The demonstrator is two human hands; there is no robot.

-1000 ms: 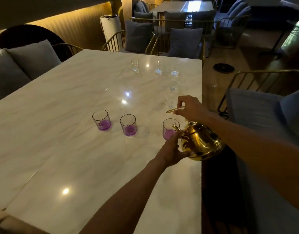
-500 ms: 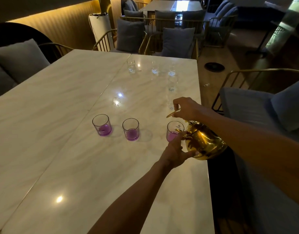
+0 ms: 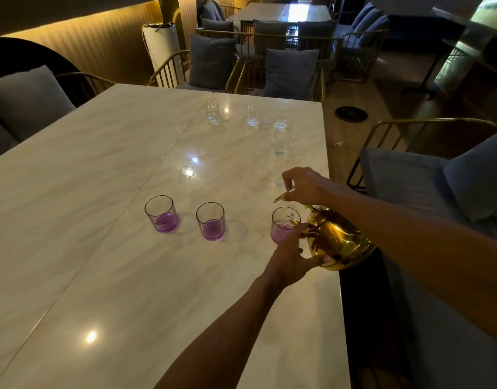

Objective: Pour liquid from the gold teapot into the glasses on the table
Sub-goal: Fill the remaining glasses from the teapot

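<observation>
Vs the earlier frames: we see little change. Gold teapot stays tilted spout-down over the third glass, both hands keep their grips. The view has shifted a bit, so the far glasses sit lower in frame. Level in the third glass looks about the same; we can't tell if the stream is running.

Right hand is above the pot, fingers curled tight round the thin gold handle. Left hand supports the pot from the near side, thumb and fingers spread and curved against its rounded belly, next to the third glass.

Teapot: polished brass-look metal, bulbous, mirror-shiny, hanging just past the table's right edge.

Three short straight-walled tumblers stand in a row across the middle of the table: left glass, middle glass, third glass near the right edge. Clear glass, dark rims, each with purple liquid at the bottom.

Table: glossy pale marble-pattern top, grey veining, a seam running lengthwise, lamp reflections on it.

Near the far right corner we see a cluster of clear cut-pattern glasses, with more spaced along the right edge.

Grey cushioned chairs with gold metal frames stand past the far edge.
</observation>
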